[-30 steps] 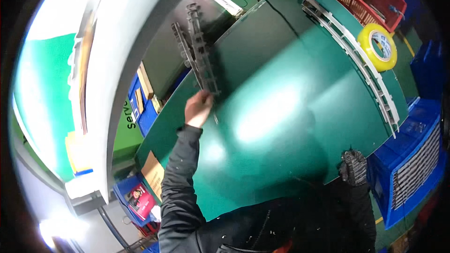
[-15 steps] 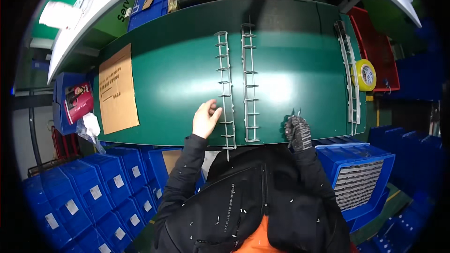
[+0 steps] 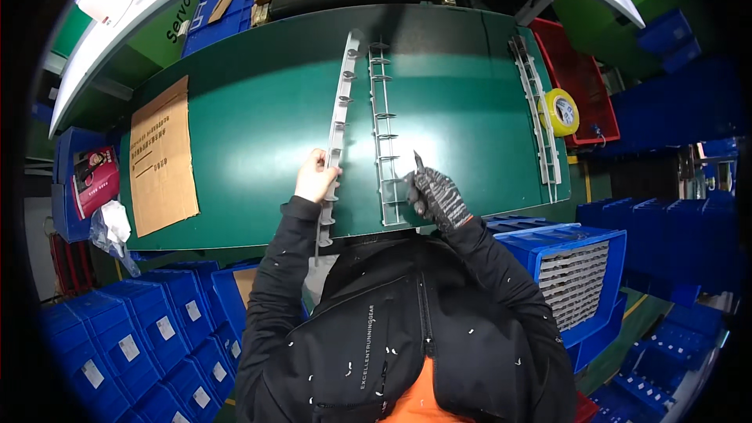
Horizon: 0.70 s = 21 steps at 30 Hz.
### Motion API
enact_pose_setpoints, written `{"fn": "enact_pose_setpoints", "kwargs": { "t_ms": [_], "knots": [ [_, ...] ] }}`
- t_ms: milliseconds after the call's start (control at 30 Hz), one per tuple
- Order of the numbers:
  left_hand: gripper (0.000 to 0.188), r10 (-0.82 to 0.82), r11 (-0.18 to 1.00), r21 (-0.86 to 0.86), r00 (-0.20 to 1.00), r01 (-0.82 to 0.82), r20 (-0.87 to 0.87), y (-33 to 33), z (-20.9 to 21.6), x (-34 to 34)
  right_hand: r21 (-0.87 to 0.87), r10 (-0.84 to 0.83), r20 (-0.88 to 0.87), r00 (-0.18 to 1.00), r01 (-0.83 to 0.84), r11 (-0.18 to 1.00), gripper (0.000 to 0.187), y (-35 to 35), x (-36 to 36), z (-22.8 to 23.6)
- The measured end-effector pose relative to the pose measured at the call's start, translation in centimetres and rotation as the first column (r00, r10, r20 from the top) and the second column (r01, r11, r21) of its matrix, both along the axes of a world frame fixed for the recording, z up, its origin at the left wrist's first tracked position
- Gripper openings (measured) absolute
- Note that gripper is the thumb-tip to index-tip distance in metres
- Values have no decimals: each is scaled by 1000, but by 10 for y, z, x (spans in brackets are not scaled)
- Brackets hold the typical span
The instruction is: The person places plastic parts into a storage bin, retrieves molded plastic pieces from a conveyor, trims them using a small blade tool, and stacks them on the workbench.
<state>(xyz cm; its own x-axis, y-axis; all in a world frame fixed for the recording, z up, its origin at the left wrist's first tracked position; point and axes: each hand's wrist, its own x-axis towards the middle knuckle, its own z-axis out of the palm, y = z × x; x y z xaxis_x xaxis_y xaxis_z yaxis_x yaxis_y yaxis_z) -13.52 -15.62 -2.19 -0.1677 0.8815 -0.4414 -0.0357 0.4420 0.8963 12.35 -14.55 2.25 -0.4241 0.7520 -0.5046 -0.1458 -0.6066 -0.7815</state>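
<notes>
green-topped worktable [image 3: 251, 125] filled the middle of the view, twelve o'clock being taken as its far side. a cardboard sheet [image 3: 160, 160] lay at nine o'clock. at three o'clock a yellow tape roll [image 3: 558, 112] sat beside more strips [image 3: 526, 78], count unclear. a red basket [image 3: 603, 113] stood past the table at two o'clock, a blue crate [image 3: 576, 239] at four and blue bins [image 3: 149, 329] between seven and eight.

the bare left hand [image 3: 316, 177], at seven o'clock from table centre, had fingers clamped on a gray strip [image 3: 339, 121] running from about twelve to six o'clock. whether this strip lay fully flat could not be told. a second strip [image 3: 384, 116] lay at its three o'clock, well clear of the left hand.

the gloved right hand [image 3: 439, 197], at four o'clock, had fingers curled around a dark pointed tool [image 3: 420, 163], tip toward eleven. contact with the second strip could not be determined.
</notes>
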Motion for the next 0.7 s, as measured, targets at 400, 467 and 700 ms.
{"fn": "enact_pose_setpoints", "kwargs": {
  "t_ms": [400, 467, 700],
  "knots": [
    [30, -559, 820, -7, 803, 573, 207, -93, 75, 9, 134, -170, -48, 984, 175, 975, 17, 34, -32, 56],
    [44, -551, 824, 170, 694, 540, 464, -87, 81, 2, 96, -186, -145, 972, 201, 975, 17, 31, -29, 59],
    [48, -290, 939, 20, 757, 344, 586, -44, 105, 45, 161, -31, -63, 998, 41, 986, 26, 22, -34, 75]
  ]
}}
